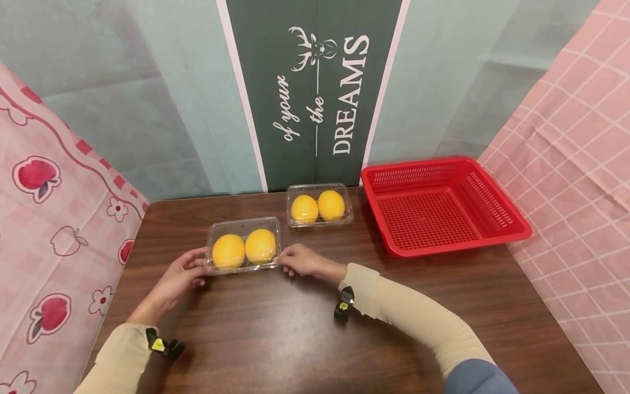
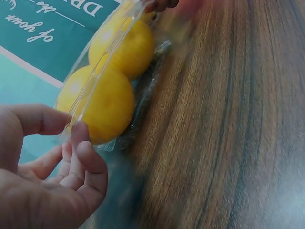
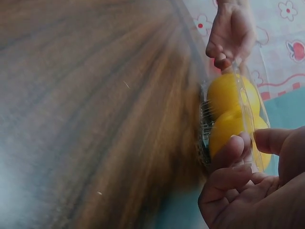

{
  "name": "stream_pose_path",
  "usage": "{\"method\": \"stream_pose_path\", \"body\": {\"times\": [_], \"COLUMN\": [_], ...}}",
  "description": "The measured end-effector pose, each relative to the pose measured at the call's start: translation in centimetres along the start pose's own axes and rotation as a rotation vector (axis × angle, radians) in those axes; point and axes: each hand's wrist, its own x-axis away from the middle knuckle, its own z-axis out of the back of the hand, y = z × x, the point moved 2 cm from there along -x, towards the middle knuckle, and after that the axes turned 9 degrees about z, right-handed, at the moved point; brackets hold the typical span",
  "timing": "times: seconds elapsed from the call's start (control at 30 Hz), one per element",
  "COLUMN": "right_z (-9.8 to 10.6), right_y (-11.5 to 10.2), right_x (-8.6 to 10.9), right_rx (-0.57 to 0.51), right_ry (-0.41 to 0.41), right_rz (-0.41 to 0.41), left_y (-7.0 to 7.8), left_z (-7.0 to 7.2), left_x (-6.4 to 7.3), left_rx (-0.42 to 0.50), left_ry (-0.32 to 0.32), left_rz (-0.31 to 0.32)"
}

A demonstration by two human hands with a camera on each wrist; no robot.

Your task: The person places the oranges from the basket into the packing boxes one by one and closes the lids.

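A clear plastic clamshell box (image 1: 242, 225) with two round orange-yellow fruits (image 1: 228, 251) inside is at the left middle of the table in the head view. My left hand (image 1: 179, 279) pinches its left edge. At the front right corner, my right hand (image 1: 301, 260) pinches the rim between thumb and fingers. Both wrist views show the thin plastic edge between thumb and fingertips, the left hand (image 2: 57, 167) at one end and the right hand (image 3: 252, 181) at the other. The lid looks closed over the fruits.
Behind and to the right stands a second clear box (image 1: 320, 189) with two similar fruits. A red perforated plastic basket (image 1: 462, 244) sits at the right rear of the brown wooden table (image 1: 275, 339). Patterned cloths hang along the back and both sides.
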Motion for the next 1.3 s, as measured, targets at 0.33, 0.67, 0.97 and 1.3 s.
{"method": "stream_pose_path", "body": {"times": [0.33, 0.67, 0.97, 1.3], "right_z": [0.4, 1.0, 1.0, 1.3], "right_y": [-0.1, -0.2, 0.0, 0.0], "right_x": [-1.6, -2.8, -3.4, -3.9], "right_rx": [-0.020, -0.061, -0.065, -0.121], "right_ry": [0.084, 0.167, 0.211, 0.227], "right_rz": [0.022, 0.006, -0.021, -0.051], "left_y": [1.1, 2.6, 3.0, 3.6], "left_z": [-0.7, -1.2, -1.1, -1.1], "left_x": [-1.5, -2.9, -3.8, -5.1], "left_rx": [0.048, 0.060, 0.089, 0.107], "left_ry": [0.152, 0.183, 0.180, 0.205], "left_rz": [0.022, 0.043, 0.039, 0.041]}}
